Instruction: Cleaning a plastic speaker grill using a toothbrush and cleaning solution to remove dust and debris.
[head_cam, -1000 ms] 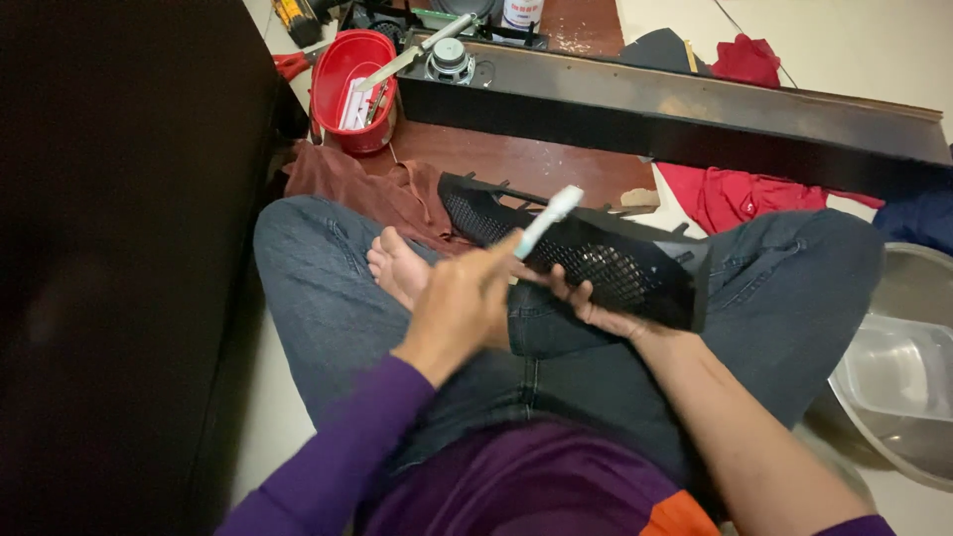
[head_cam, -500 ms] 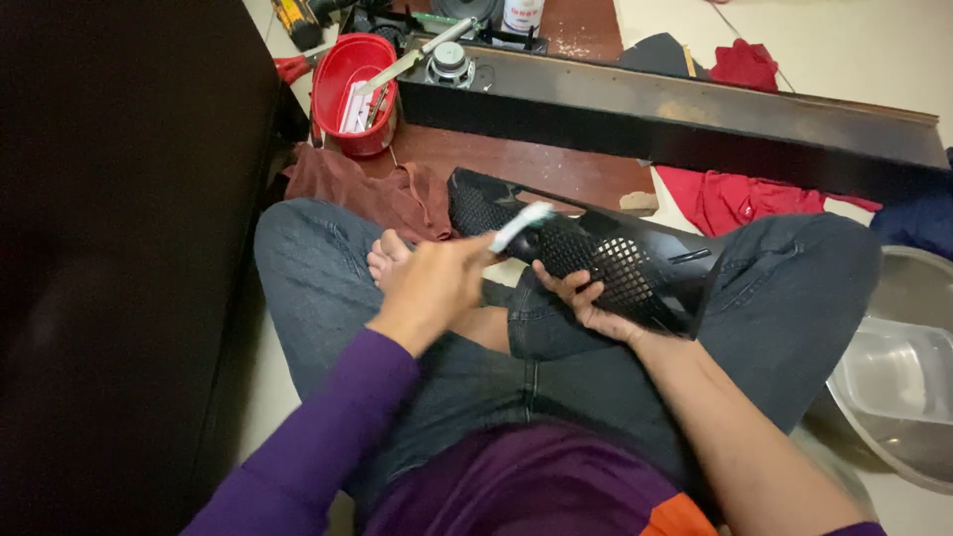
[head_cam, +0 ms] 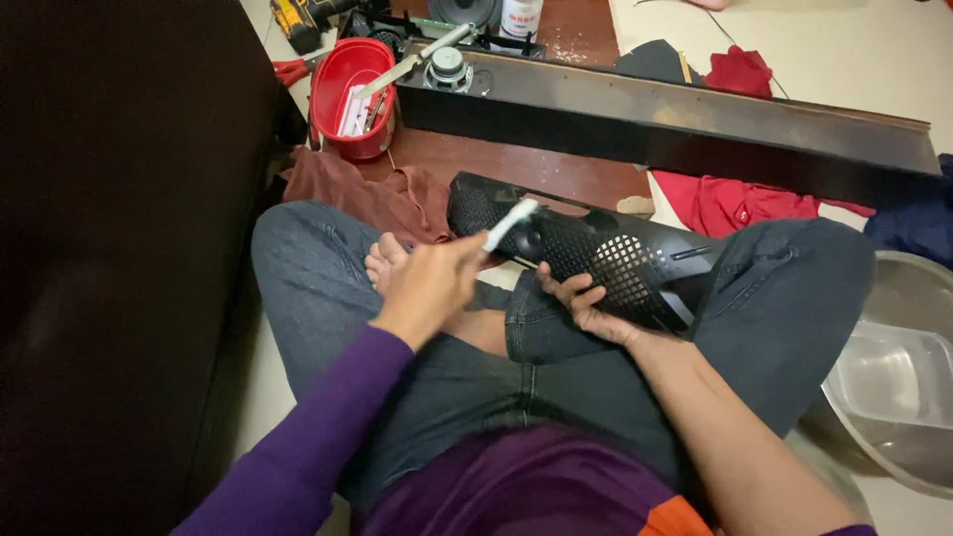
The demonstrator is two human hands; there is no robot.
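I sit cross-legged on the floor in grey jeans. My left hand (head_cam: 429, 286) grips a white toothbrush (head_cam: 509, 224), whose head touches the left end of a long black perforated grille (head_cam: 606, 260). The grille lies across my lap and right knee. My right hand (head_cam: 586, 306) holds its lower edge near the middle, fingers curled under it. A bare foot (head_cam: 383, 262) shows just left of my left hand.
A red bucket (head_cam: 349, 99) with tools stands at the back left, next to a long black speaker bar (head_cam: 675, 124). A brown cloth (head_cam: 367, 194) lies by my left knee, a red cloth (head_cam: 730, 203) behind the grille. A metal basin (head_cam: 893, 377) sits right, a dark cabinet (head_cam: 119, 248) left.
My left hand has carried the toothbrush leftward along the grille, from near its middle to its left end. The right hand has kept its hold on the grille.
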